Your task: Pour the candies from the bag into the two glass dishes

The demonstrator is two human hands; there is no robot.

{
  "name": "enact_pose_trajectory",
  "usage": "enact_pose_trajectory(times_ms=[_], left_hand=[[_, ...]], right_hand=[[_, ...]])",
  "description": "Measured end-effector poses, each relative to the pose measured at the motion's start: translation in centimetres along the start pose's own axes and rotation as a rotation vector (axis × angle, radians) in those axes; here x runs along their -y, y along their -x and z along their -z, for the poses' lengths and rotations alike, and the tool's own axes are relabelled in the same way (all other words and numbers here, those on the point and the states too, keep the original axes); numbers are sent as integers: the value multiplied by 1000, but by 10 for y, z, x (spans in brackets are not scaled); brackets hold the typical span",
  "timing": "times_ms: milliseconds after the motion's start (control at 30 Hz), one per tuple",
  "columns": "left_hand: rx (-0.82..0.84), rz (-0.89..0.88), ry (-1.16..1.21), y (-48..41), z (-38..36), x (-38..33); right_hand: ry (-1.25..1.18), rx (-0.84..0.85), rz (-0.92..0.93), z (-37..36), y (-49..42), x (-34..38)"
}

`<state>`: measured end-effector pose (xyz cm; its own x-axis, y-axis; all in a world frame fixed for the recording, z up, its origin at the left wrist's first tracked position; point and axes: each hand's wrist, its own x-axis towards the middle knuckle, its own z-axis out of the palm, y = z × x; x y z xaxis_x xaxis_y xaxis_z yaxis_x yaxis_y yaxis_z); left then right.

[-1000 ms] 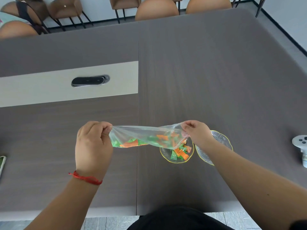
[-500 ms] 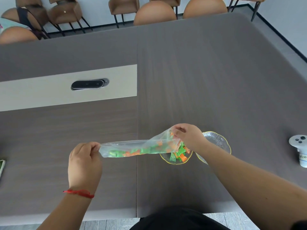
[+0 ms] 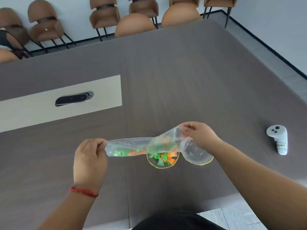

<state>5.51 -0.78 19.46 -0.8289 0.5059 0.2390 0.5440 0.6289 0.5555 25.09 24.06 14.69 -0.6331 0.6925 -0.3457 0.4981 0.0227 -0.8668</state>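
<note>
Left dish point(image 3: 162, 161) filled; right dish point(image 3: 197, 155) empty — candies point(image 3: 132, 151) remaining in plastic bag point(image 3: 142, 146). Left hand point(image 3: 89, 156), right hand point(image 3: 199, 135) fingers pinching bag ends.

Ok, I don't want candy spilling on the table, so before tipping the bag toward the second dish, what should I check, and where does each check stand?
1. Closed end held: left hand pinches one end of the bag. Ok.
2. Other end held: right hand grips it, raised above the dishes. Ok.
3. Candy left to pour: green and orange candies sit in the bag. Ok.
4. First dish filled: left dish holds candies. Ok.
5. Second dish ready: right dish looks empty and upright. Ok.
6. Bag mouth over the right dish: the opening's exact position is unclear through the plastic. Cannot tell.
</note>
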Motion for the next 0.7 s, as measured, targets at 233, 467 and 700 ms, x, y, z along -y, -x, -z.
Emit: enact_pose_trajectory(times_ms=[233, 467, 700], left_hand=[[176, -168, -51, -22, -55, -44], [243, -356, -142, -37, -80, -83], [281, -434, -233, -48, -83, -111]], right_hand=[[-77, -156, -162, 49, 9, -51], [-178, -199, -288, 65, 12, -96], [-280, -191, -326, 70, 11, -105]])
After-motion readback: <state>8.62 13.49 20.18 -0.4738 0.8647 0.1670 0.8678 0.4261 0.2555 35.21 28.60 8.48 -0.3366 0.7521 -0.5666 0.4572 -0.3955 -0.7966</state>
